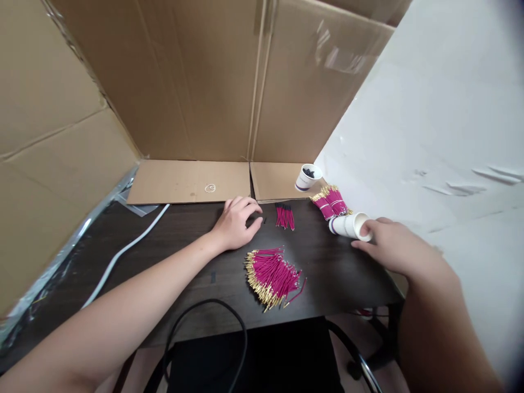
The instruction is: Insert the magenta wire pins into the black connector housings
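My left hand [237, 222] rests on the dark table with its fingers curved and apart, beside a tiny black piece [265, 220]. My right hand [382, 240] grips the open rim of a white paper cup [347, 225] lying on its side. Between the hands lies a small group of magenta wires with black ends [285, 216]. Nearer the front edge is a fanned pile of magenta wires with gold tips [275, 275]. Tied bundles of similar wires [331, 202] sit just behind the lying cup. An upright paper cup [307, 177] holds small black pieces.
Cardboard sheets [184, 180] cover the table's back edge, with a rubber band [210, 188] on the left one. Cardboard walls [196, 82] rise behind and left. A pale cable [123, 254] runs at left, a black cable loop [207, 303] at the front.
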### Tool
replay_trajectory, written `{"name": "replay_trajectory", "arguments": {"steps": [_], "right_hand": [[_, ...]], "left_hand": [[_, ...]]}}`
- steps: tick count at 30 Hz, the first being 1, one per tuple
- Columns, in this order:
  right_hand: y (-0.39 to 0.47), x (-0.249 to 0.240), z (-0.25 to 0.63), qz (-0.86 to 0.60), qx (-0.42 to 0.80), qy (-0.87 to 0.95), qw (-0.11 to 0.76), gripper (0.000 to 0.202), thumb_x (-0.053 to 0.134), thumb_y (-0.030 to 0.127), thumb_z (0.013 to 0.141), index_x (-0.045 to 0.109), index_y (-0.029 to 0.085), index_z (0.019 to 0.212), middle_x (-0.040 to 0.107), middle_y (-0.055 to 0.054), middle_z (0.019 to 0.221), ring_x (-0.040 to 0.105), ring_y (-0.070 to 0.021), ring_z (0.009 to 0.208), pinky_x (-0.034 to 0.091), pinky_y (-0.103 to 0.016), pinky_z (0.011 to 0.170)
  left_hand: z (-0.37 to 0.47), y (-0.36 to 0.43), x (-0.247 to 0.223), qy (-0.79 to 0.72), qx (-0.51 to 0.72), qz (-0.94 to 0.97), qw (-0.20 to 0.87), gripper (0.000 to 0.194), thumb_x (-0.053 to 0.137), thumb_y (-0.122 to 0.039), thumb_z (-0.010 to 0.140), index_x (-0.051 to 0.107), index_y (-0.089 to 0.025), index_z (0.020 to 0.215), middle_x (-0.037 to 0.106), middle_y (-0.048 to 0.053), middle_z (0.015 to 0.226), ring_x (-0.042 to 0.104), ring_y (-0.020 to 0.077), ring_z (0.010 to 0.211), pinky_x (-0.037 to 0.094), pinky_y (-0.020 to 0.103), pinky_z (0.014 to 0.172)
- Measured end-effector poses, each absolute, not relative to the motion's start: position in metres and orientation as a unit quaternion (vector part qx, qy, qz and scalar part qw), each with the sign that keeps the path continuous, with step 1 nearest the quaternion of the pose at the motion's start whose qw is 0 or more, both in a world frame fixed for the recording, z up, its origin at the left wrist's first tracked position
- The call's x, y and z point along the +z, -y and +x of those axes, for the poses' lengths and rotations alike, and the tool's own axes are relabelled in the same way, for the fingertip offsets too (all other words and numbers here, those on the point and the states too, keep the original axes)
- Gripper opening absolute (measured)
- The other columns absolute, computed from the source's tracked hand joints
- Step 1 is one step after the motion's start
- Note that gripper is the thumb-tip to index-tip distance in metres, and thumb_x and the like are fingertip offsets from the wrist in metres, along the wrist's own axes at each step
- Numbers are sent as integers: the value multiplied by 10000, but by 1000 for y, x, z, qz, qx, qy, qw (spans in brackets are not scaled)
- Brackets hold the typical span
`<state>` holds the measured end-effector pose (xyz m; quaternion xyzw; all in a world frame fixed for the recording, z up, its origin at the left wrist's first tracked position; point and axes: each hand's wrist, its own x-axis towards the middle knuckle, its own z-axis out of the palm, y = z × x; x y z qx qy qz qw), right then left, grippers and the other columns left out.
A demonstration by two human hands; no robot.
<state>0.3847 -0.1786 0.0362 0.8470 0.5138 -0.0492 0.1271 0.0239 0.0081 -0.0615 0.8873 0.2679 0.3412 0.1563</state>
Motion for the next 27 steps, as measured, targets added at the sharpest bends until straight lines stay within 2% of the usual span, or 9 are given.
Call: {"name": "replay_trajectory", "arguments": {"steps": [5, 8, 13, 15, 18, 20, 22, 25, 27], "right_hand": [[179, 43, 367, 854, -55, -509, 93, 392, 609, 569, 1017, 764, 210, 1040, 714, -103, 1176, 651, -182, 936, 448, -325, 865], [182, 53, 353, 836, -25, -548, 21, 431, 632, 633, 1004, 797, 235, 1027, 722, -87, 1088, 630, -169, 880, 442, -318, 847], [140, 71, 294, 662, -99, -722, -172, 501, 695, 681, 993, 790, 190, 970, 752, -84, 1118, 662, -135, 978, 499, -279, 912], [113, 71, 268, 607, -129, -756, -209, 458, 740, 633, 984, 781, 177, 1007, 762, -80, 1136, 656, -118, 974, 509, -263, 914], [84, 61, 245, 554, -168, -780, -237, 459, 745, 594, 984, 735, 170, 1160, 764, -99, 1258, 682, -119, 1027, 544, -261, 947], [76, 52, 244, 596, -175, -736, -269, 680, 715, 593, 993, 557, 197, 1523, 741, -134, 1406, 719, -130, 1023, 570, -262, 896], [76, 42, 249, 699, -129, -668, -221, 832, 676, 645, 994, 444, 167, 1634, 769, -171, 1332, 743, -172, 969, 580, -297, 873], [80, 30, 258, 808, -82, -583, -11, 806, 577, 808, 979, 695, 102, 1349, 792, -234, 1156, 776, -299, 1038, 605, -396, 933], [81, 24, 261, 817, -97, -560, 92, 849, 469, 867, 991, 771, 96, 1177, 788, -274, 1194, 787, -365, 1137, 619, -459, 993]], "left_hand": [[24, -7, -61, -269, 345, 884, 165, 154, 647, -334, 1068, 733, -218, 1121, 786, 84, 1243, 706, 312, 1238, 465, 536, 1109], [23, -7, -58, -249, 358, 882, 182, 226, 684, -400, 1048, 708, -217, 1179, 787, 90, 1268, 710, 311, 1240, 475, 538, 1126], [21, -2, -53, -198, 370, 880, 222, 805, 894, -719, 871, 636, -210, 1439, 758, 149, 1392, 708, 372, 1302, 513, 581, 1184], [22, -1, -54, -210, 380, 871, 230, 914, 924, -730, 838, 596, -210, 1515, 754, 169, 1413, 718, 385, 1307, 538, 594, 1188], [24, -2, -58, -259, 424, 829, 255, 629, 815, -616, 986, 619, -221, 1435, 785, 158, 1347, 770, 342, 1234, 616, 539, 1107], [25, -7, -61, -301, 456, 797, 257, 550, 798, -562, 1011, 615, -220, 1401, 793, 149, 1320, 784, 324, 1217, 644, 511, 1076], [27, -13, -65, -350, 471, 777, 229, 540, 823, -511, 993, 604, -210, 1384, 785, 153, 1317, 773, 336, 1251, 635, 531, 1114], [28, -18, -68, -401, 455, 769, 203, 568, 844, -470, 975, 579, -197, 1397, 759, 178, 1360, 738, 372, 1330, 601, 580, 1175], [28, -19, -68, -410, 437, 774, 203, 595, 844, -476, 974, 562, -195, 1416, 749, 190, 1375, 724, 388, 1350, 592, 597, 1183]]}}
